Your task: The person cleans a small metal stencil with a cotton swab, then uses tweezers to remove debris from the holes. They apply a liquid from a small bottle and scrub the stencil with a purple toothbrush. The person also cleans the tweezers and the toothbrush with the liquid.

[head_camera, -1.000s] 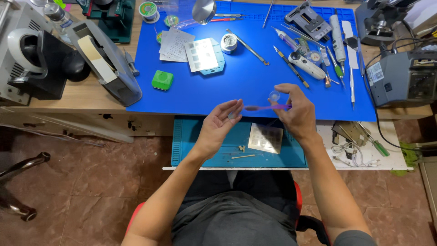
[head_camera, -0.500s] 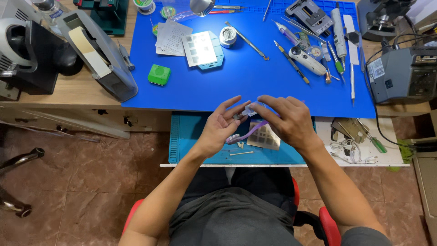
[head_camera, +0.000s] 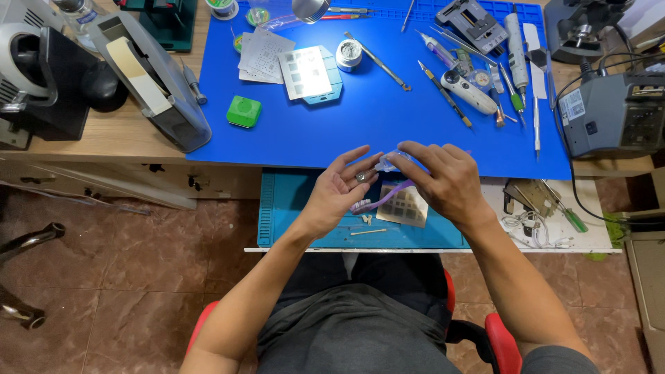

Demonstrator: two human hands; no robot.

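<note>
My left hand [head_camera: 338,190] is held palm up over the pulled-out drawer tray [head_camera: 284,208], fingers spread, with a small round metal part [head_camera: 362,176] resting on its fingertips. My right hand [head_camera: 443,181] is closed around a purple toothbrush [head_camera: 379,202], whose bristled head points toward my left palm. A small clear item [head_camera: 388,163] sits between my right fingertips, close to the metal part. Both hands hover at the front edge of the blue work mat [head_camera: 360,111].
A tape dispenser [head_camera: 156,83] and a green box [head_camera: 244,111] lie at the left. Stencil plates [head_camera: 308,73], screwdrivers and tweezers [head_camera: 478,76] cover the mat's far side. A grey power unit [head_camera: 609,114] stands right. A stencil sheet [head_camera: 405,208] lies in the tray.
My hands have come down from over the mat to over the tray and moved closer together. The view has shifted slightly nearer.
</note>
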